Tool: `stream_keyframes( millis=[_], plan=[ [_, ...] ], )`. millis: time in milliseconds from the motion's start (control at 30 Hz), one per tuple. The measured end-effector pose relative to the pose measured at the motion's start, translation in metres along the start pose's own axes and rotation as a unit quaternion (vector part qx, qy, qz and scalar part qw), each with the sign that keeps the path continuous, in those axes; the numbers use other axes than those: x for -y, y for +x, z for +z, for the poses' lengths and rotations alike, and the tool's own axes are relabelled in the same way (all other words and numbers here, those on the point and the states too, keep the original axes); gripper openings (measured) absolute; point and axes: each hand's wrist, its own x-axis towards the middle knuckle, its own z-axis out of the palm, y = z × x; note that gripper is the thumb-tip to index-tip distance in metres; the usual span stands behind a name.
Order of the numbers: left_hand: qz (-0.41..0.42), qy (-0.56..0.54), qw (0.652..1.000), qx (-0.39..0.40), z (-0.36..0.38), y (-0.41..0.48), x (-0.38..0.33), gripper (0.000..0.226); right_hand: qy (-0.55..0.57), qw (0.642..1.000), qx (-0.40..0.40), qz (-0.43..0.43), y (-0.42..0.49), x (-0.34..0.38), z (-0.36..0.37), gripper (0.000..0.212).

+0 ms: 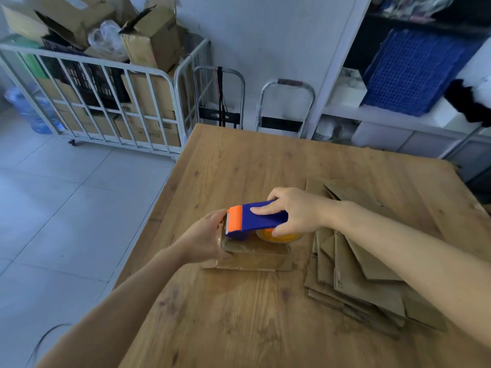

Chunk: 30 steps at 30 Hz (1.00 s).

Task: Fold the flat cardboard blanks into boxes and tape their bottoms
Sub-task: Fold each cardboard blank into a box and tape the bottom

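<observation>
Box [257, 258] in grip of left fingers [216, 217]; right fingers [261, 209] clamped round tape dispenser [265, 221] atop.

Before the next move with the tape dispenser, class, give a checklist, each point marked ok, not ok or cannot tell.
1. The right hand grips the tape dispenser: ok.
2. The left hand holds the cardboard box at its left end: ok.
3. The box sits on the wooden table: ok.
4. The dispenser's toothed edge reaches the box's left end: ok.
5. The strip along the seam is straight: cannot tell, the dispenser hides it.
6. The flat cardboard blanks lie apart, to the right: ok.
</observation>
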Motion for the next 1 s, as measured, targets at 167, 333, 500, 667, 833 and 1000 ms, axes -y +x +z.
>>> stream_keyframes(
  millis=[167,333,500,667,833,1000],
  plan=[
    [-0.002,0.051,0.999,0.017,-0.005,-0.006,0.000,0.106,0.017,1.000,0.002,-0.006,-0.023,-0.007,0.002,0.062],
    [-0.033,0.093,0.995,0.023,-0.018,-0.011,0.016,0.107,-0.007,1.000,0.009,0.026,-0.052,-0.039,0.008,0.062],
    [-0.037,0.253,0.964,0.075,-0.028,-0.004,0.003,0.106,0.003,0.999,-0.010,0.043,-0.061,-0.055,0.034,0.061],
    [0.012,0.374,0.925,0.061,0.016,0.005,-0.037,0.122,0.045,0.997,-0.029,0.064,-0.066,-0.056,0.046,0.063],
    [0.031,0.388,0.920,0.048,0.045,0.009,-0.033,0.133,0.075,0.994,-0.047,0.058,-0.075,-0.060,0.043,0.065],
    [0.051,0.397,0.914,0.064,0.042,0.008,-0.038,0.132,0.087,0.994,-0.034,0.061,-0.089,-0.055,0.042,0.068]
  ],
)
